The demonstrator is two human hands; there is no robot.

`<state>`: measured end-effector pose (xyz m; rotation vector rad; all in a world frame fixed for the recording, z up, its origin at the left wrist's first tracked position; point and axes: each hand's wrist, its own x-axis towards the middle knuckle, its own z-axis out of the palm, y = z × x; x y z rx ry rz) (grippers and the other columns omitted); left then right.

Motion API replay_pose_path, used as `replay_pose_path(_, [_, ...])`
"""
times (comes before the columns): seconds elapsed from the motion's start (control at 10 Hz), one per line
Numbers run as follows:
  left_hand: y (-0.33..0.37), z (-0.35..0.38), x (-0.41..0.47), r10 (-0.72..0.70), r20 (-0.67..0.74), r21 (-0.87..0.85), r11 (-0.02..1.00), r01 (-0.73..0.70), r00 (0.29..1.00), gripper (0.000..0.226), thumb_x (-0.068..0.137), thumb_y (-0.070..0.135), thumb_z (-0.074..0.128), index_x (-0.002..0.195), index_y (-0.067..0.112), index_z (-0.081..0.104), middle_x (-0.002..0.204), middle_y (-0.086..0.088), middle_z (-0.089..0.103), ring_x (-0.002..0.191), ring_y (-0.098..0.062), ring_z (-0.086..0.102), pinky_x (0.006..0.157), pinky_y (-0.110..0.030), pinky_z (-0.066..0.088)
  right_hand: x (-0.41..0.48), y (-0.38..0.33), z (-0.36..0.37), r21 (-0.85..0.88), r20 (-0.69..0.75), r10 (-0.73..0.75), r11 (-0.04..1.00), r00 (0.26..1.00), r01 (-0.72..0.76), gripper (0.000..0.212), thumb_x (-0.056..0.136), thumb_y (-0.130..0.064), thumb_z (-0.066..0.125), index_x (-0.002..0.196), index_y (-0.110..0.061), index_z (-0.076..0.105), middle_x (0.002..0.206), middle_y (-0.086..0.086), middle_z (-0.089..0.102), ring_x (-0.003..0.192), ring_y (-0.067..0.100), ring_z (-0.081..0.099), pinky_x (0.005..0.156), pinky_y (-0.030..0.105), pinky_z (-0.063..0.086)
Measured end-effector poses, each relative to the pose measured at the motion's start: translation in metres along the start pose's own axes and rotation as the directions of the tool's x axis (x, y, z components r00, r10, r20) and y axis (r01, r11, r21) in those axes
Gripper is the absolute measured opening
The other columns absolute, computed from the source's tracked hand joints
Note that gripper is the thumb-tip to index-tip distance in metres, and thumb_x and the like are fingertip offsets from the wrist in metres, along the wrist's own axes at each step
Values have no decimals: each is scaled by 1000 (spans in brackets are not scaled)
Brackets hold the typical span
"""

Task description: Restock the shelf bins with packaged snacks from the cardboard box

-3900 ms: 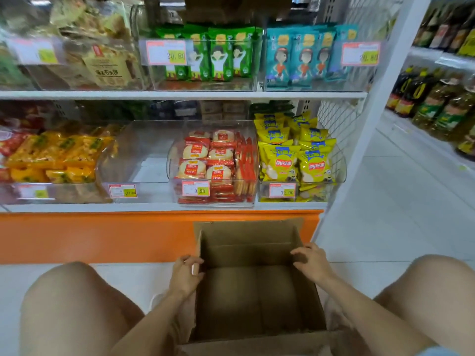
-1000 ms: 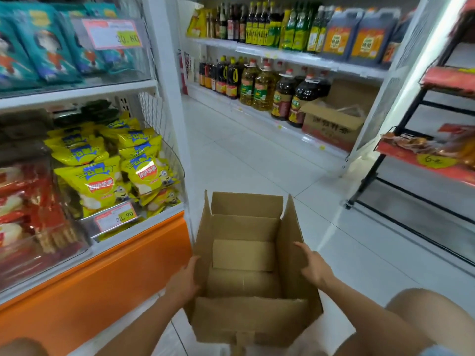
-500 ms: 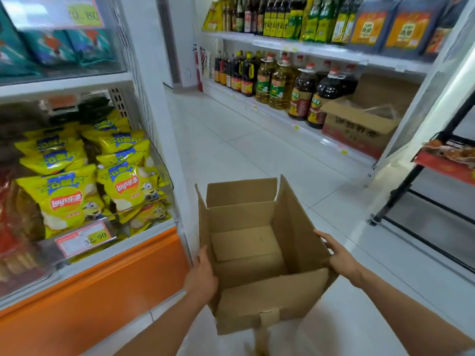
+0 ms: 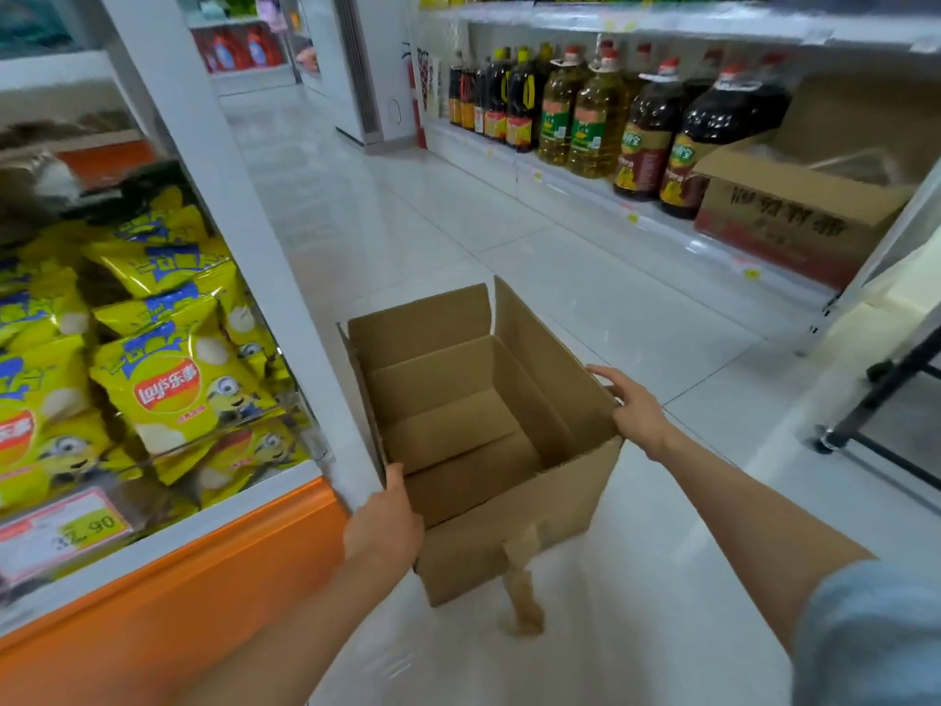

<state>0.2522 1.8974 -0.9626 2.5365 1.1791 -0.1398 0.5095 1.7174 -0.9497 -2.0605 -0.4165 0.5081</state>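
Cardboard box (image 4: 458, 440), plain brown with its flaps up, hangs tilted at the frame's centre over white floor tiles (image 4: 458, 221) that run open from 12 to 2 o'clock. At 9 o'clock a white shelf unit (image 4: 219, 196) on an orange base (image 4: 153, 603) stands with its corner post just beside the box's left wall. At 2 o'clock a printed carton (image 4: 794, 216), its dark lettering too blurred to read, sits beside red-capped oil bottles (image 4: 596, 119) with green and brown labels. Yellow Lay's bags (image 4: 178, 389), with a red logo and cartoon Minions on the front, crowd the shelf unit's lower tier. A left hand (image 4: 387, 527) clasps the box's near-left corner, thumb over the rim; a right hand (image 4: 636, 410) grasps the right flap's edge. A price tag (image 4: 66, 532) at 8 o'clock reads 32.90. A tape strip (image 4: 519, 588) dangles from the front wall at 6 o'clock.
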Motion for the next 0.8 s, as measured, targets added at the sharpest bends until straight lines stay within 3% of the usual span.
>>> replay_pose_path(0.1, [-5, -2, 6, 4, -16, -35, 999, -4, 1000, 46, 94, 8, 39, 138, 16, 26, 101, -11, 65, 90, -25, 66, 77, -36, 55, 23, -7, 18, 31, 3, -3, 1000, 1000, 3, 62, 90, 10, 36, 133, -31, 48, 119, 8, 51, 95, 20, 52, 66, 23, 50])
replay_pose_path(0.2, [-4, 1, 12, -26, -74, -312, 950, 2, 997, 32, 94, 8, 42, 126, 13, 40, 95, -17, 65, 86, -33, 65, 75, -44, 56, 38, -10, 25, 117, -13, 25, 993, 1000, -23, 49, 92, 0, 49, 131, -29, 51, 123, 11, 54, 100, 21, 54, 77, 25, 45])
replay_pose_path(0.3, [0, 4, 21, -102, -78, -445, 894, 57, 992, 33, 96, 15, 43, 129, 18, 41, 100, -18, 64, 89, -32, 63, 78, -38, 53, 42, -6, 26, 202, -7, 93, 975, 996, -89, 41, 91, -18, 59, 130, -26, 51, 125, 4, 54, 102, 17, 52, 77, 25, 41])
replay_pose_path(0.4, [2, 6, 21, -134, -31, -598, 796, 89, 991, 39, 96, 21, 47, 133, 24, 38, 107, -21, 60, 79, -30, 60, 73, -33, 50, 37, -2, 21, 224, 33, 150, 962, 988, -154, 47, 91, -34, 60, 134, -26, 44, 122, -3, 48, 108, 17, 46, 88, 36, 40])
replay_pose_path(0.5, [-1, 3, 15, -106, 1, -623, 778, 84, 994, 43, 94, 29, 51, 134, 28, 38, 107, -23, 56, 84, -34, 57, 80, -40, 51, 30, -3, 12, 167, 35, 140, 975, 990, -144, 52, 88, -38, 62, 135, -26, 42, 128, 4, 51, 114, 22, 50, 91, 39, 43])
replay_pose_path(0.6, [-1, -9, 1, -51, 19, -618, 785, 52, 999, 43, 92, 30, 55, 133, 26, 42, 119, -13, 52, 91, -24, 55, 88, -43, 52, 8, -14, -2, 97, 56, 102, 989, 993, -108, 51, 89, -31, 62, 135, -25, 42, 128, 10, 52, 113, 26, 52, 90, 39, 46])
replay_pose_path(0.7, [1, -27, -15, -4, 28, -651, 759, 21, 1000, 36, 91, 22, 58, 126, 18, 51, 126, -10, 50, 96, -20, 55, 89, -42, 52, -18, -29, -18, -42, 80, 76, 996, 994, -73, 46, 90, -27, 62, 133, -23, 45, 126, 10, 54, 110, 26, 54, 90, 37, 48])
replay_pose_path(0.8, [-3, -55, -50, 62, 18, -684, 728, -33, 998, 24, 91, 13, 57, 115, 13, 57, 116, -9, 58, 92, -19, 57, 86, -39, 51, -62, -55, -31, -101, 151, 40, 995, 988, -25, 36, 90, -22, 60, 125, -21, 52, 121, 9, 57, 101, 24, 59, 86, 36, 50])
